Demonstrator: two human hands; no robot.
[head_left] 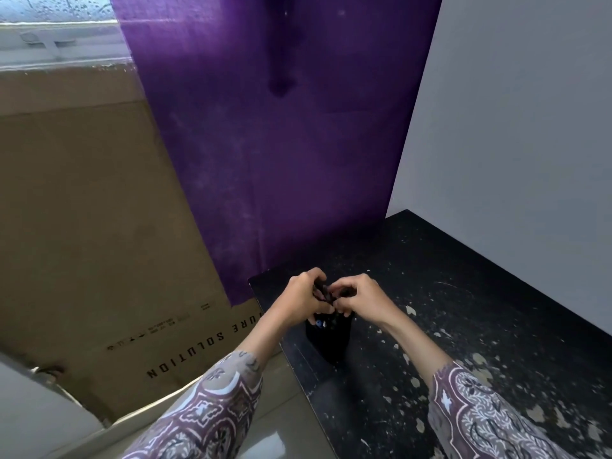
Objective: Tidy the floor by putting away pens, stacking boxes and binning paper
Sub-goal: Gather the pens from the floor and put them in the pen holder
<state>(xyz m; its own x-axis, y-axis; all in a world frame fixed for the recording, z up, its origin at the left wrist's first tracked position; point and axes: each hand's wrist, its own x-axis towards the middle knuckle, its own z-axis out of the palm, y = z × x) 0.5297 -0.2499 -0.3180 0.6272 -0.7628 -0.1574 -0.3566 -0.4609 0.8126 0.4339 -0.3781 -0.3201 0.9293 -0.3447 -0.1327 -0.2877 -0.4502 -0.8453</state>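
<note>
A black pen holder stands near the left edge of a black, scuffed table top. Pen ends show inside its mouth, one with a blue tip. Both my hands are right above the holder. My left hand grips a bunch of dark pens with curled fingers. My right hand pinches the same pens from the other side, its fingertips meeting the left hand's. Most of each pen is hidden by my fingers.
A big brown cardboard box with printed letters leans at the left. A purple cloth hangs behind the table. A pale wall closes the right side. Glossy floor tiles show between my arms.
</note>
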